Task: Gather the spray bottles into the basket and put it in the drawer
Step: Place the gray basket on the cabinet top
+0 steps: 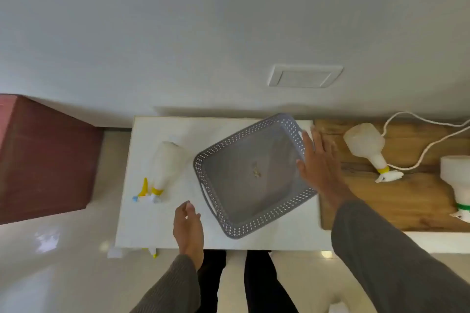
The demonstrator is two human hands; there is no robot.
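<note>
A grey perforated basket (223, 221) sits askew on the white cabinet top (142, 226), with nothing in it but a small speck. One white spray bottle with a yellow trigger (166, 165) lies to its left. A second yellow-collared bottle (366, 146) lies on the wooden surface to the right, and a green-collared bottle (456, 180) lies at the far right edge. My right hand (318, 162) hovers flat over the basket's right rim, fingers spread, holding nothing. My left hand (188, 231) is loosely curled and empty near the basket's left handle.
A dark red box (43, 157) stands on the floor to the left. A white cable (432, 145) runs across the wooden top (368, 208). A wall plate (304, 76) is set above the cabinet. Small white and yellow items (152, 253) lie on the floor by the cabinet's front edge.
</note>
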